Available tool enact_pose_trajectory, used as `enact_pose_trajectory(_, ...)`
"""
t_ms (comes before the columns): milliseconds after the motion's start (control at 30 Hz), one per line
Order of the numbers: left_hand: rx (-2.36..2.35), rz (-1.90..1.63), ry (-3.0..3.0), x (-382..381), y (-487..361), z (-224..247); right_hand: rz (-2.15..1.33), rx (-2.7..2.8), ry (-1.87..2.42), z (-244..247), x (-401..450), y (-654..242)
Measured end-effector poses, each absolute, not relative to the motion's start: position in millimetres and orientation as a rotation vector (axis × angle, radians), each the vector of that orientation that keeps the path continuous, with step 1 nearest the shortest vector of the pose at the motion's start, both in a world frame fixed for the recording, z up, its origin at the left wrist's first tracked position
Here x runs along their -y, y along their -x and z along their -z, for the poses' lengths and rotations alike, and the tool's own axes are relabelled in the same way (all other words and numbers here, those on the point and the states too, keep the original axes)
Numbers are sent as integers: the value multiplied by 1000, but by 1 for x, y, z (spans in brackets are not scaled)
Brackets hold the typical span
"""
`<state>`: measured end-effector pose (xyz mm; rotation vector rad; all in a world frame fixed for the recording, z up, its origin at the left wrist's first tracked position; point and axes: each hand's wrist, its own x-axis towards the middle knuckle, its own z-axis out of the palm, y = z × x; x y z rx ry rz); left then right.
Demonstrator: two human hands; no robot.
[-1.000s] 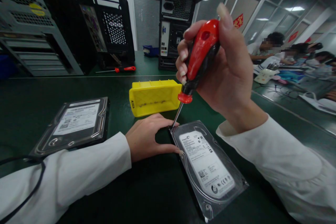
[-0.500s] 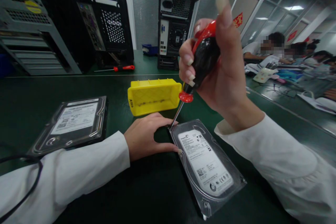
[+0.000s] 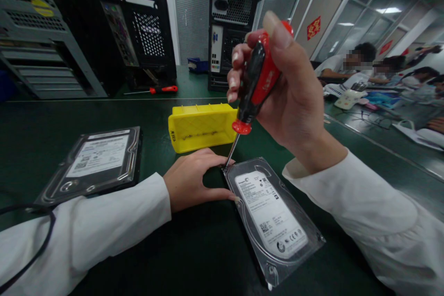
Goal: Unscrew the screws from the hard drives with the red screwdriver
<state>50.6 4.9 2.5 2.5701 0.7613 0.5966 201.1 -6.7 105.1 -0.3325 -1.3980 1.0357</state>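
A silver hard drive (image 3: pixel 270 215) with a white label lies flat on the dark green table in front of me. My left hand (image 3: pixel 196 178) steadies it, thumb on its left edge and index finger at its far left corner. My right hand (image 3: pixel 284 78) grips a red and black screwdriver (image 3: pixel 255 85) by the handle. The screwdriver leans slightly, its shaft running down to the drive's far left corner by my left index fingertip. Whether the tip sits in a screw is too small to tell.
A yellow bin (image 3: pixel 204 127) with small dark pieces stands beyond the drive. Another hard drive (image 3: pixel 99 159) lies at left, crossed by a black cable (image 3: pixel 52 222). A second screwdriver (image 3: pixel 156 89) and computer cases (image 3: pixel 225 37) are behind. Other people sit at right.
My right hand has turned the screwdriver's handle, showing more of its red side, and its upper part has come down and left. My left hand and the drive stay put.
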Motion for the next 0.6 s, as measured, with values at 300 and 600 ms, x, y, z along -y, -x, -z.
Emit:
enact_pose_trajectory(300, -769, -623, -2525, -5, -50, -3, -994, 1431, 389, -103, 7, -200)
enact_pose_trajectory(600, -827, -682, -2259, -16, -49, 2, -971, 1413, 476, -107, 10, -204)
